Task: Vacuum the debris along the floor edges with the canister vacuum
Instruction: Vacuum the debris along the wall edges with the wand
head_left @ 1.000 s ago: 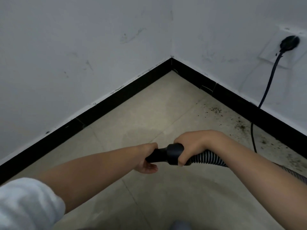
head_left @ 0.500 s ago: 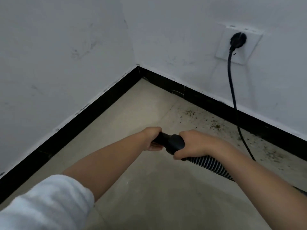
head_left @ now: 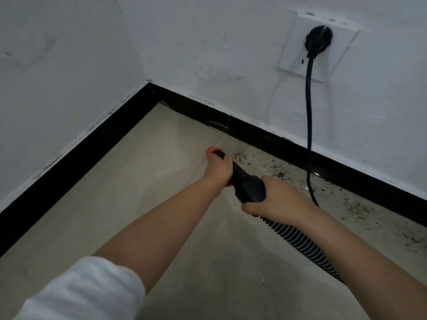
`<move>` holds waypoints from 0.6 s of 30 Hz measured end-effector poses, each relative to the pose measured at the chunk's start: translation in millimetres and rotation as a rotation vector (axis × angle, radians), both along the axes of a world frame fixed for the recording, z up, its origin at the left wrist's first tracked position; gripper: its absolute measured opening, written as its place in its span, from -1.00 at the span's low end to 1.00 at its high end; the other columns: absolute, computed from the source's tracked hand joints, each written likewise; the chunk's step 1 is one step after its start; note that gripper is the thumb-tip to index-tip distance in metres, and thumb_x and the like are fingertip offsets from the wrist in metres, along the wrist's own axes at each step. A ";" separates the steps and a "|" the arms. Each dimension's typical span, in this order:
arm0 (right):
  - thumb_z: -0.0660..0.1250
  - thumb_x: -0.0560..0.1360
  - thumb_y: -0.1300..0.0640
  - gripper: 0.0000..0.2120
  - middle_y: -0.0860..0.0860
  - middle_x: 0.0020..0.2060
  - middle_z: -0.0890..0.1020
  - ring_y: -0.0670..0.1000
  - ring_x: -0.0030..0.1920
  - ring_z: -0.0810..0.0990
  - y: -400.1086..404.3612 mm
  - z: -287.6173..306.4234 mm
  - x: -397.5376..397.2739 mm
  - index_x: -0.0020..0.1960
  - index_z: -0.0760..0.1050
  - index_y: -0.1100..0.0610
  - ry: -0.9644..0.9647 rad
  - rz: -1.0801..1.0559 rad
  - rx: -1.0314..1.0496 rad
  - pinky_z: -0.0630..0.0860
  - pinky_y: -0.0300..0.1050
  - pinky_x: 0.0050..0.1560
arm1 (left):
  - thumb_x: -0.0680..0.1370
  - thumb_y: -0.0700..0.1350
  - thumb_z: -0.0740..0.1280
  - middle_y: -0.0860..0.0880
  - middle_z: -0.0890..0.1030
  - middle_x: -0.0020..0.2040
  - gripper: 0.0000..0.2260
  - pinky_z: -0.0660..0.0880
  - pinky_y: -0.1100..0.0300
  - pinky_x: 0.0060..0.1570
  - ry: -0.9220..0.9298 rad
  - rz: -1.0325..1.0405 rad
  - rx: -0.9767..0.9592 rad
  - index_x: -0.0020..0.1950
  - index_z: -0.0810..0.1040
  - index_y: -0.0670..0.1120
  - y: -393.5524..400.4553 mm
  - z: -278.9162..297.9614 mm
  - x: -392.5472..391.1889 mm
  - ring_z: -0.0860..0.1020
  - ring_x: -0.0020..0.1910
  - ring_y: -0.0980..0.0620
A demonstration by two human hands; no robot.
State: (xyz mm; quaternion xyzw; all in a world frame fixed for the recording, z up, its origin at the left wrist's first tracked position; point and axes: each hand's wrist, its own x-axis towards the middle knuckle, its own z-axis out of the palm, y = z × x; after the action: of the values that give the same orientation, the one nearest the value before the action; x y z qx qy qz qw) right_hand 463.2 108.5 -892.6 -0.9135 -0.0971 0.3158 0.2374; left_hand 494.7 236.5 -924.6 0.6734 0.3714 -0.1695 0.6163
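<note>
Both hands hold the black vacuum nozzle (head_left: 248,184) over the beige tile floor. My left hand (head_left: 219,170) grips its front part, just behind the orange tip (head_left: 212,150). My right hand (head_left: 275,199) grips the thicker rear collar where the ribbed hose (head_left: 300,243) joins and trails off to the lower right. Dark debris (head_left: 279,173) is scattered on the floor along the black baseboard (head_left: 258,132), right of the nozzle tip. The canister itself is out of view.
A black power cord (head_left: 309,125) hangs from a plug (head_left: 318,41) in a white wall socket and runs down across the baseboard onto the floor behind my right hand. Two white walls meet in a corner (head_left: 150,85) at the upper left.
My view has turned right and the hands have pushed the nozzle forward toward the debris by the baseboard. The orange tip now shows beyond my left hand.
</note>
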 end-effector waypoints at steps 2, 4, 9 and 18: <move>0.43 0.32 -0.11 -0.61 -0.06 -0.22 0.49 -0.11 -0.27 0.48 1.7 -3.4 2.6 -0.03 0.35 0.05 0.005 -0.016 0.005 0.45 -0.16 -0.28 | 0.64 -0.06 0.07 -0.22 0.34 0.36 -0.54 0.47 -0.05 0.17 -0.009 0.004 0.012 0.51 0.05 -0.12 0.4 -4.1 6.6 0.40 0.27 -0.21; 0.44 0.33 -0.10 -0.60 -0.05 -0.22 0.49 -0.11 -0.27 0.48 6.0 -6.3 3.8 -0.01 0.35 0.07 0.014 -0.029 0.007 0.45 -0.16 -0.28 | 0.64 -0.08 0.07 -0.22 0.35 0.35 -0.55 0.48 -0.03 0.15 -0.007 0.007 0.020 0.50 0.05 -0.12 4.1 -6.7 11.1 0.40 0.27 -0.22; 0.45 0.34 -0.05 -0.59 -0.07 -0.20 0.48 -0.13 -0.25 0.48 18.9 -10.1 1.5 0.04 0.35 0.07 0.045 -0.065 0.003 0.44 -0.22 -0.31 | 0.63 -0.11 0.10 -0.22 0.38 0.30 -0.55 0.50 -0.05 0.12 0.005 -0.003 -0.041 0.49 0.07 -0.14 17.9 -12.1 15.1 0.43 0.23 -0.21; 0.46 0.36 0.01 -0.55 0.01 -0.06 0.51 -0.07 -0.16 0.50 37.4 -10.3 -20.2 0.13 0.33 0.10 0.115 -0.294 -0.031 0.45 -0.29 -0.26 | 0.62 -0.08 0.12 -0.22 0.41 0.31 -0.49 0.42 0.04 0.16 -0.027 -0.091 -0.046 0.51 0.00 -0.11 17.8 -17.8 10.9 0.45 0.24 -0.18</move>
State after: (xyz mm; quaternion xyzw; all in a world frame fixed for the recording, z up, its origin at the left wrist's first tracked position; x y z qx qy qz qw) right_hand 443.0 145.9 -903.0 -0.9020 0.0565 0.3307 0.2719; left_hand 505.6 254.2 -942.4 0.6776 0.3280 -0.1966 0.6282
